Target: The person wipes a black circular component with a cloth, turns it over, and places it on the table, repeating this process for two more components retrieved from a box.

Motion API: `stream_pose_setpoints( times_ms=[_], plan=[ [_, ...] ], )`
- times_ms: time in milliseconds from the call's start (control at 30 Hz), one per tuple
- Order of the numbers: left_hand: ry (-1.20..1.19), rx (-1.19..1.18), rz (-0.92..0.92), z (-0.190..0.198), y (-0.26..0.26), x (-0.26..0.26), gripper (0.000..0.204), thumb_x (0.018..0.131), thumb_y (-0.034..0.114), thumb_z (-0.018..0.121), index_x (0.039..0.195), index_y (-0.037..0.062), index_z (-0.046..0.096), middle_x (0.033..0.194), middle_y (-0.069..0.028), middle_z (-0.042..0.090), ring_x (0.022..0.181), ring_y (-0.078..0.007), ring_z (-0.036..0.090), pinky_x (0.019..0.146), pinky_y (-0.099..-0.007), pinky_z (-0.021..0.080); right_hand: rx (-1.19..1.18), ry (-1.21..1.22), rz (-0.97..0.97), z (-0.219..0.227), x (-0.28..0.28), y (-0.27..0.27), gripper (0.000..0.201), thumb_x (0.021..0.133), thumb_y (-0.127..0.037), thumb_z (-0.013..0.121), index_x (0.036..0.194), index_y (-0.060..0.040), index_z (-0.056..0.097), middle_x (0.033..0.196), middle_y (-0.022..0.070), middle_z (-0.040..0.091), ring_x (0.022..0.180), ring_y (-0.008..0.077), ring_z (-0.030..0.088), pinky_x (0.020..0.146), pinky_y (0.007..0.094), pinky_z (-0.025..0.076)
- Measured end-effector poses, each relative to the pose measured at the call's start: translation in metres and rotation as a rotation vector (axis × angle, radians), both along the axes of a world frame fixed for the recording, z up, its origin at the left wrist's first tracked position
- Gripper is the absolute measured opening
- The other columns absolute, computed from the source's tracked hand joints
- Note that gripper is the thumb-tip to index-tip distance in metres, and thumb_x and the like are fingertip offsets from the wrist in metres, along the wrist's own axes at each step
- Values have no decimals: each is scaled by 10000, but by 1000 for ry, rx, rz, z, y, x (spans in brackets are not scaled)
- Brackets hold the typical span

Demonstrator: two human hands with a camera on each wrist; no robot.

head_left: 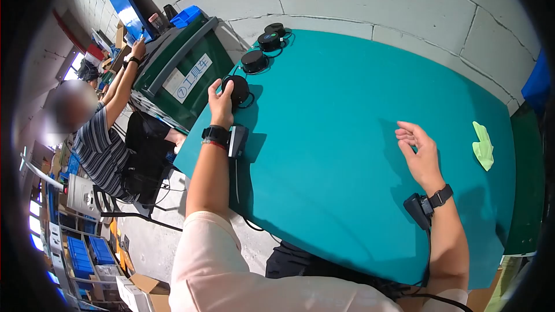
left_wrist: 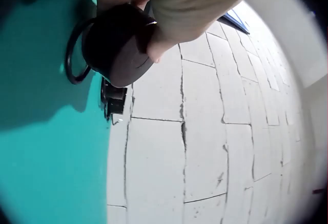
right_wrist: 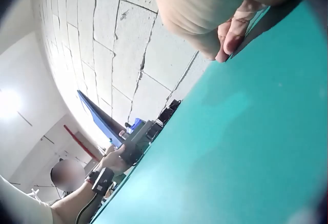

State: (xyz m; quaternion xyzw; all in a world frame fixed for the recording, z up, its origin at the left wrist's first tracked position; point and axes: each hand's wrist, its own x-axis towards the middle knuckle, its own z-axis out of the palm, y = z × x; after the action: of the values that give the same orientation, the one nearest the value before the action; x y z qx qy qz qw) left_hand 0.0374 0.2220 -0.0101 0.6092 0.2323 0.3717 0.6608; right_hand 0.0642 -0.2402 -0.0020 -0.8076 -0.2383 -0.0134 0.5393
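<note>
My left hand (head_left: 221, 104) grips a round black puck-shaped device (head_left: 236, 91) at the table's left edge, with the thumb across it. In the left wrist view the device (left_wrist: 115, 44) is tilted, and a loop of black cable (left_wrist: 72, 62) hangs at its side. Beyond it, along the same edge, stand more round black devices: one close by (head_left: 254, 62), another with a small greenish mark on top (head_left: 269, 41), and a third at the far corner (head_left: 275, 29). My right hand (head_left: 421, 155) is over the right part of the table, its fingers loosely bent and holding nothing.
The green table (head_left: 347, 156) meets a pale block wall (head_left: 358, 0) at the back. A crumpled light-green piece of paper or cloth (head_left: 483, 147) lies at the right. Left of the table stands a dark green tool cart (head_left: 179, 69); a seated person (head_left: 104, 144) is beside it.
</note>
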Motion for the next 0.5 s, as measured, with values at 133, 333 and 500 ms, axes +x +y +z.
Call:
stream_pose_setpoints(
  times_ms=[133,333,500],
  plan=[
    [212,406,43,-9,20,13,483,807,258,648,1179,-6,490,1084,-161,570,973,-208,566,833,-297,454,-8,-2,-2,1,-1,0,333,799,29,543,1124,-44,549,992,103,613,891,161,595,801,283,476],
    [309,440,84,10,15,6,629,764,352,682,1203,-53,482,1187,-193,529,1094,-254,511,923,-326,397,-4,-5,9,0,0,1,331,797,29,545,1121,-42,551,988,100,613,887,159,594,797,278,476],
    [304,352,-129,16,-3,-9,764,659,246,793,1250,-55,414,1202,-181,505,1112,-254,491,919,-326,403,-11,-9,0,1,-1,2,323,796,27,546,1110,-45,557,978,100,616,869,158,595,789,274,476]
  ],
)
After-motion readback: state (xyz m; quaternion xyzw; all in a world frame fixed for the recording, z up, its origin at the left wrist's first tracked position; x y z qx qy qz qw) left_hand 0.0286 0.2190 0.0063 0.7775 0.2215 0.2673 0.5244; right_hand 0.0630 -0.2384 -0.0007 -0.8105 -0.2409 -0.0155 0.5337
